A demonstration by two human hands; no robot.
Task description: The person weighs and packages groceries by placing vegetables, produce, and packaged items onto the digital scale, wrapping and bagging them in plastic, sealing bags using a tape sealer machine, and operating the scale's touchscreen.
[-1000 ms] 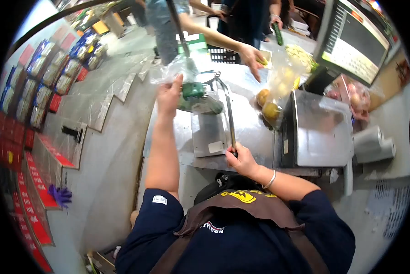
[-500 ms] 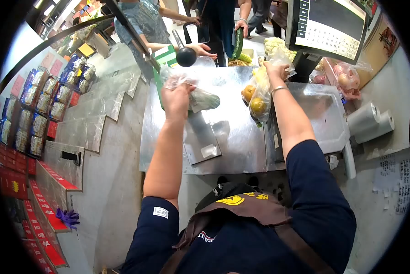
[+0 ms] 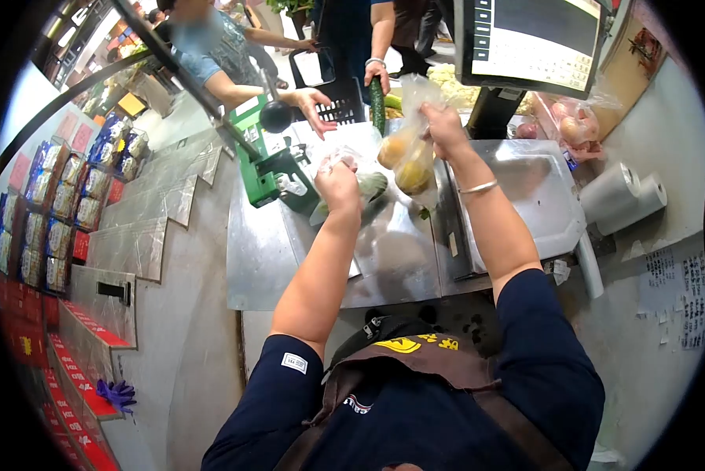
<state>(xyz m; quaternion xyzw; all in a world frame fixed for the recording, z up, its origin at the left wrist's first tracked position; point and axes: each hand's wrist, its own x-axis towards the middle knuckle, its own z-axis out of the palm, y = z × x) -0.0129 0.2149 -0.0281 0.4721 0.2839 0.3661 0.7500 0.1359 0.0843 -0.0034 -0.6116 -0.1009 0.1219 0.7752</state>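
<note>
My left hand (image 3: 338,185) is closed on the gathered top of a clear plastic bag with a pale green vegetable (image 3: 374,186) inside; its exact kind is hard to make out. Raised over the metal counter (image 3: 399,271), my right hand (image 3: 444,129) grips the neck of a clear plastic bag of yellow-orange fruit (image 3: 413,177). The two bags hang close to each other. Beyond my left hand, a co-present person's open hand (image 3: 313,110) reaches over the counter. Another person's hand (image 3: 377,74) holds a dark green cucumber (image 3: 377,106) at the far edge.
A green bag-sealing device (image 3: 267,179) stands at the counter's left. On the right are a scale tray (image 3: 517,196), a touchscreen (image 3: 537,43) on a post and plastic bag rolls (image 3: 615,200). Bagged onions or fruit (image 3: 576,129) and cauliflower (image 3: 450,85) lie behind.
My left hand has moved right with its bag. My right hand has lifted the fruit bag and drawn it left. The person's open hand and the other's cucumber appear further left.
</note>
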